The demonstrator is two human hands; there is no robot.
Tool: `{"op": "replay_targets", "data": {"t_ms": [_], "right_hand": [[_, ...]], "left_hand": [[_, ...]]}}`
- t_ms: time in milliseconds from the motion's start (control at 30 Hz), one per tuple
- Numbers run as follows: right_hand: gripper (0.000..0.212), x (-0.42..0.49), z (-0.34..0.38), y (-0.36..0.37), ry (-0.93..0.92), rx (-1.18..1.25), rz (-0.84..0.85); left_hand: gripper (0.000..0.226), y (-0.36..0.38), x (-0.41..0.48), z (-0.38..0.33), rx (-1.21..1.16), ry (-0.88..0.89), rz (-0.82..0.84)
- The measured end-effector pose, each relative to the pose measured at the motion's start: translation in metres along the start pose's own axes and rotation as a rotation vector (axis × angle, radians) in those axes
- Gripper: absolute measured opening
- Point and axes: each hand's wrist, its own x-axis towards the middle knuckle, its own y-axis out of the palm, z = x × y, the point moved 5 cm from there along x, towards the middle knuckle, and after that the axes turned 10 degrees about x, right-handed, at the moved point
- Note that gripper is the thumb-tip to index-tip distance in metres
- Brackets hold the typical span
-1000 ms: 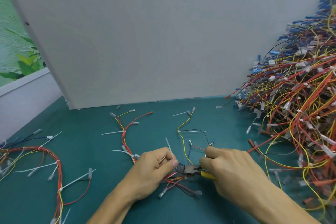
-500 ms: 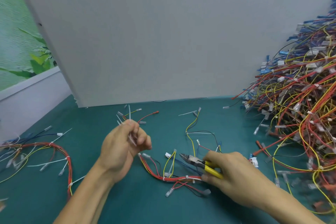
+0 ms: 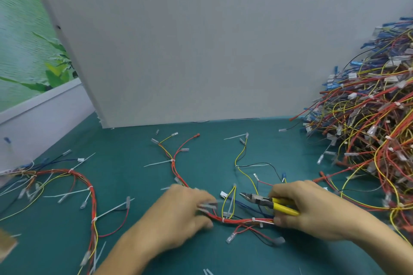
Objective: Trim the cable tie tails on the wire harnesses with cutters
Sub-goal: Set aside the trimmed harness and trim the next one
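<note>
A: Your right hand (image 3: 312,210) curls tight round the yellow handles of the cutters (image 3: 268,202), their nose pointing left.

B: And your left hand (image 3: 183,214)?

A: It's over the red end of the wire harness (image 3: 241,221) (too blurred to tell whether it grips). That harness lies on the green mat (image 3: 290,154) between your hands, and the pile of harnesses (image 3: 368,129) is heaped at your right.

Harness heap (image 3: 371,131) crowding right side

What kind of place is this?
Probably a wire-harness assembly bench: a big heap of harnesses on the right, a green work mat, and yellow-handled cutters held in the right hand.
</note>
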Motion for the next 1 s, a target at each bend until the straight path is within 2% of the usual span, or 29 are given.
{"op": "replay_targets", "data": {"t_ms": [100, 167, 267, 300, 400, 467, 567, 633, 733, 800, 933, 1000], "right_hand": [[0.021, -0.002, 0.003, -0.005, 0.002, 0.050, -0.018], [0.019, -0.004, 0.007, -0.011, -0.008, 0.064, -0.102], [0.022, -0.010, 0.028, -0.019, -0.117, 0.126, -0.336], [0.024, -0.011, 0.037, -0.017, -0.163, 0.160, -0.366], [0.029, -0.010, 0.059, 0.003, -0.247, 0.190, -0.332], [0.024, -0.007, 0.060, 0.011, -0.241, 0.201, -0.336], [0.030, -0.005, 0.055, 0.013, -0.206, 0.230, -0.342], [0.027, -0.004, 0.052, 0.013, -0.196, 0.274, -0.324], [0.025, 0.001, 0.047, 0.015, -0.176, 0.455, -0.258], [0.020, 0.004, 0.043, 0.017, -0.136, 0.606, -0.192], [0.016, 0.005, 0.037, 0.019, -0.108, 0.809, -0.122], [0.015, 0.005, 0.037, 0.020, -0.105, 0.815, -0.106]], "left_hand": [[0.032, 0.016, 0.003, -0.008, 0.280, 0.073, -0.018], [0.026, 0.017, 0.005, -0.009, 0.303, 0.111, -0.075], [0.019, 0.008, 0.005, -0.010, 0.113, 0.115, -0.126], [0.017, 0.004, 0.005, -0.011, 0.046, 0.114, -0.129], [0.014, -0.009, 0.006, -0.022, -0.128, 0.141, -0.129], [0.019, -0.018, 0.006, -0.029, -0.248, 0.178, -0.149], [0.021, -0.021, 0.004, -0.031, -0.356, 0.183, -0.179], [0.018, -0.022, 0.000, -0.030, -0.369, 0.191, -0.265], [0.038, -0.029, -0.007, -0.040, -0.032, 0.365, -0.502], [0.039, -0.024, -0.009, -0.046, 0.179, 0.457, -0.636], [0.015, -0.016, -0.009, -0.047, 0.208, 0.441, -0.745], [0.014, -0.012, -0.010, -0.049, 0.218, 0.444, -0.740]]}}
